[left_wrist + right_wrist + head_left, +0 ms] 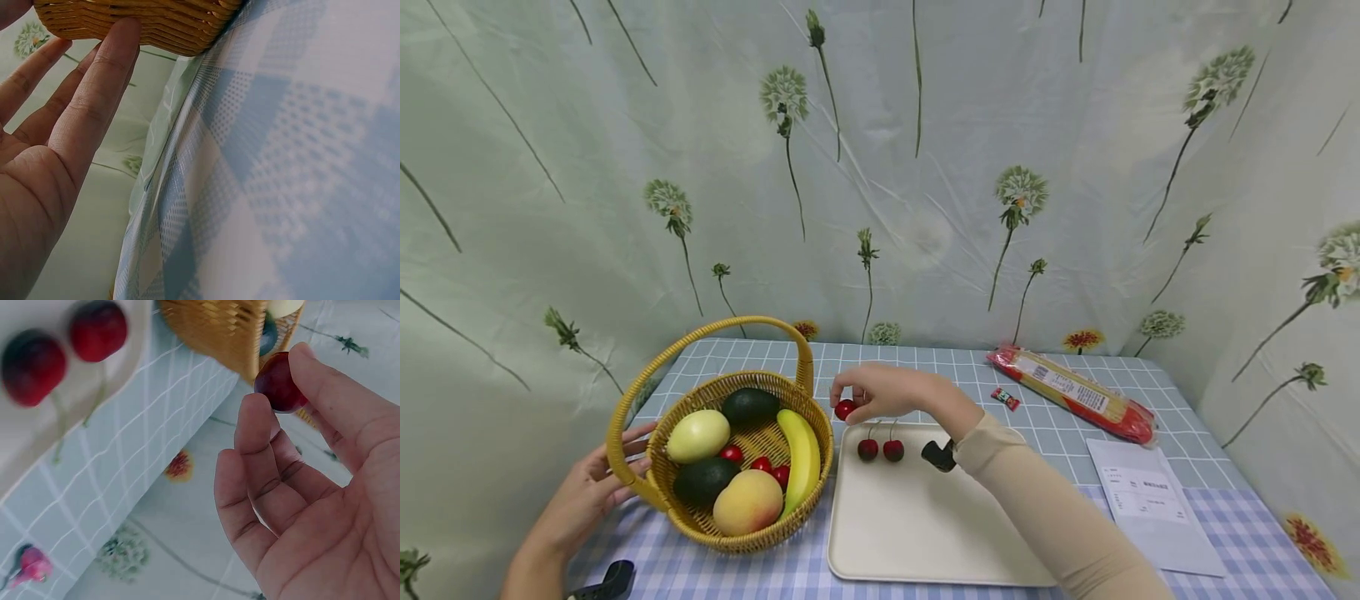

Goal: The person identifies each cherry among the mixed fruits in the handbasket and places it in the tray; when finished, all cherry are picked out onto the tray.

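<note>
Right hand [891,390]: thumb and fingertips closed on a single cherry [845,409], pinching it; remaining fingers loosely bent. The cherry is at the fingertips, near the right rim of the wicker basket [760,543]; its exact height cannot be told. Left hand [597,479]: fingers extended and spread, gripping nothing, fingertips at the outer left wall of the basket near the foot of its handle [617,417]. Between the hands, the basket contains a banana [802,462], a peach [748,502], a pale yellow fruit [698,436], two dark green fruits [751,407] and small red fruits [732,454]. Nearer the person than the right hand, a tray [895,533] bears two stemmed cherries [868,450]. Right of that hand lies a small red packet [1005,399]
</note>
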Motion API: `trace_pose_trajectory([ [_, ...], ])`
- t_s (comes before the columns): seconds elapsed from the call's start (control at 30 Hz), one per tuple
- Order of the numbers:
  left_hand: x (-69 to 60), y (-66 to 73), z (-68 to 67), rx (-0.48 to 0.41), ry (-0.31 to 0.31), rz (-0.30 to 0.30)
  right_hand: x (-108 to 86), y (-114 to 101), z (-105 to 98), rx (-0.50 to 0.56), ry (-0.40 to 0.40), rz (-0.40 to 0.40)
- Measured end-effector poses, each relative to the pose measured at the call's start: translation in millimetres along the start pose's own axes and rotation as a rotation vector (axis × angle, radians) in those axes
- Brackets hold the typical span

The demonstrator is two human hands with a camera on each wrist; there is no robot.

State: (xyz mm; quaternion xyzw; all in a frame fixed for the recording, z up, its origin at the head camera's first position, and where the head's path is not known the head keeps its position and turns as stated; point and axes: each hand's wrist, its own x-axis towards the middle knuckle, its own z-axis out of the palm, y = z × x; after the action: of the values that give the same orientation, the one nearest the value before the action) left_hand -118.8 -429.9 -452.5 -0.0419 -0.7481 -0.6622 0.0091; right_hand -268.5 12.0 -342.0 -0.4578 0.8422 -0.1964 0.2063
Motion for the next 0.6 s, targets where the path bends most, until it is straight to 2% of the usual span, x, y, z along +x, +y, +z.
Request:
trace_pose_trajectory([
  [0.23, 1.0, -0.1, -0.1, 0.011, 0.006, -0.01, -24.1, 22, 4, 0.037, 0.03, 0.047],
  [0.6, 1.8, -1.3, -0.1, -0.005, 0.002, -0.011, -51.3, 53, 15, 0.064, 0.073, 0.12],
])
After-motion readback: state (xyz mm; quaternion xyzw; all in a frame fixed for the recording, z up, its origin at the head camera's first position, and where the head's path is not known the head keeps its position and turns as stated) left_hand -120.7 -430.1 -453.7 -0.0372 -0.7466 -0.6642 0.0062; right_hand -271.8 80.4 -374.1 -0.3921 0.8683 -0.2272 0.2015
